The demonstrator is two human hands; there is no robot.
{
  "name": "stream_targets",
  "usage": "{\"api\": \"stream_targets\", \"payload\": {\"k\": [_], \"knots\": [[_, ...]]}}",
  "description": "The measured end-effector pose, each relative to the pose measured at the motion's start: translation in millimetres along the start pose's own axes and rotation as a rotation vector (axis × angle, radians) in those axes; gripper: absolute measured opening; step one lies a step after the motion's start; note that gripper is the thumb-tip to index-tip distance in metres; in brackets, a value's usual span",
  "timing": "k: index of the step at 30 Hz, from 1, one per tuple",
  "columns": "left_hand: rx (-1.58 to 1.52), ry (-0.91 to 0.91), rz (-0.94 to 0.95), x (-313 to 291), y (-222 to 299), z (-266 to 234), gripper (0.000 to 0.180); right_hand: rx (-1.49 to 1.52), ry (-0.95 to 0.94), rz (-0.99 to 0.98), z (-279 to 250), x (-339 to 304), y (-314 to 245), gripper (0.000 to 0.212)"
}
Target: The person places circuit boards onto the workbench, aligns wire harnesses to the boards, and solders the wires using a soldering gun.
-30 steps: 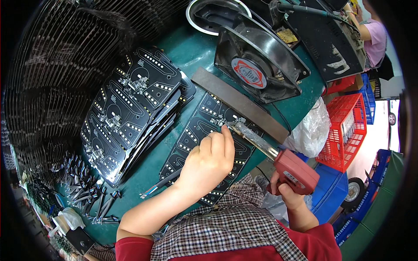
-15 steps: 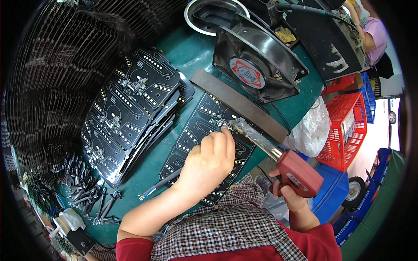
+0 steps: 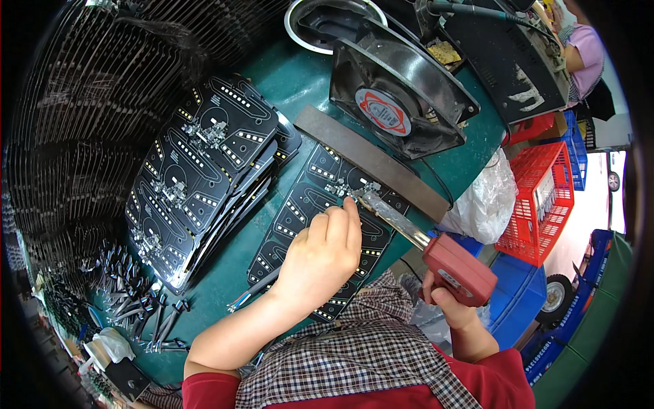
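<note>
My left hand [image 3: 320,252] is closed, its fingertips pinched at the small metal parts on a black circuit board [image 3: 281,232] dotted with little LEDs. A short grey cable [image 3: 262,283] with bare coloured wire ends sticks out from under its palm; its other end is hidden by the fingers. In my right hand [image 3: 449,303] is the handle of a red soldering gun [image 3: 458,267]. The gun's long metal tip reaches the board right beside my left fingertips. A dark metal bar [image 3: 371,160] lies across the board's far edge.
Several similar boards [image 3: 204,163] are stacked at left, before tall rows of dark panels [image 3: 82,88]. Loose short cables [image 3: 136,300] lie near left. A black fan [image 3: 402,88] stands beyond the bar. Red crate [image 3: 535,204] and plastic bag [image 3: 484,201] are at right; another person [image 3: 582,54] is far right.
The soldering gun and my right hand have shifted slightly left and down. My left hand has moved a little left, the cable end tilting with it, and its fingertips remain at the board.
</note>
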State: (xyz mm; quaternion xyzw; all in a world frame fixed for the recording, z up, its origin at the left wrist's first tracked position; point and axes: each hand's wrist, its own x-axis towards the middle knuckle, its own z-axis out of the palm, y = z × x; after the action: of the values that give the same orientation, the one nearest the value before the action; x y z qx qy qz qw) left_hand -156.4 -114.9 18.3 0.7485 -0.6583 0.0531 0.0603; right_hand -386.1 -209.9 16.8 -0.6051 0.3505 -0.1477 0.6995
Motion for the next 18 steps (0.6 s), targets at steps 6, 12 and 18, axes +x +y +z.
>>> {"api": "stream_targets", "payload": {"k": [6, 12, 18], "knots": [[-0.015, 0.022, -0.03, -0.1, 1.0, 2.3, 0.044, -0.157, 0.006, 0.052, -3.9, -0.5, -0.9, 0.067], [0.009, 0.023, -0.04, 0.6, 1.9, 0.9, 0.044, 0.0, 0.006, -0.005, 2.8, 1.5, -10.0, 0.062], [0.043, -0.022, -0.014, 0.4, 3.2, -3.1, 0.042, 0.016, -0.024, 0.014, 0.8, 0.5, -9.7, 0.065]]}}
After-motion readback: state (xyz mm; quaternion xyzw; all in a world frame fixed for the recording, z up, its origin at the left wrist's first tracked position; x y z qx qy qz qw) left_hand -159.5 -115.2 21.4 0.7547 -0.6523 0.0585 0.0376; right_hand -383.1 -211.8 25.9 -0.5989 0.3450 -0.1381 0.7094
